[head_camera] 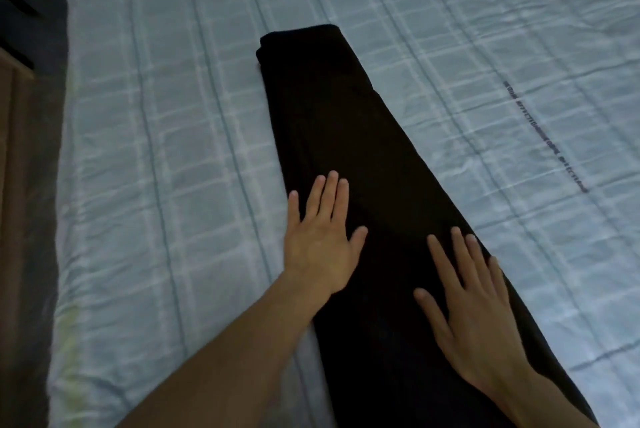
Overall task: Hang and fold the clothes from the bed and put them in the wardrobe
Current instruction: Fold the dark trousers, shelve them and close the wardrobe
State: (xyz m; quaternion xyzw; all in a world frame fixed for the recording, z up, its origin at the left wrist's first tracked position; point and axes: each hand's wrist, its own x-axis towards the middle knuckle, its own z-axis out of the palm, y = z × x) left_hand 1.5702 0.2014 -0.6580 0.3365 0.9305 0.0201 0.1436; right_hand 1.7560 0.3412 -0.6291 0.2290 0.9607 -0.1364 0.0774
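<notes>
A long black garment (349, 123), folded lengthwise into a narrow strip, lies diagonally on the bed (173, 116) from upper middle down to the lower right. My left hand (320, 237) lies flat with straight fingers on its left edge, partly over the bedcover. Flat on the cloth nearer to me rests my right hand (467, 303), fingers spread. Neither hand grips anything. The garment's near end runs out of view at the bottom.
The bed has a pale blue checked cover with a line of dark print (543, 137) at the right. The bed's left edge (60, 220) drops to a dark floor strip, with a brown wooden piece (14, 150) at the far left.
</notes>
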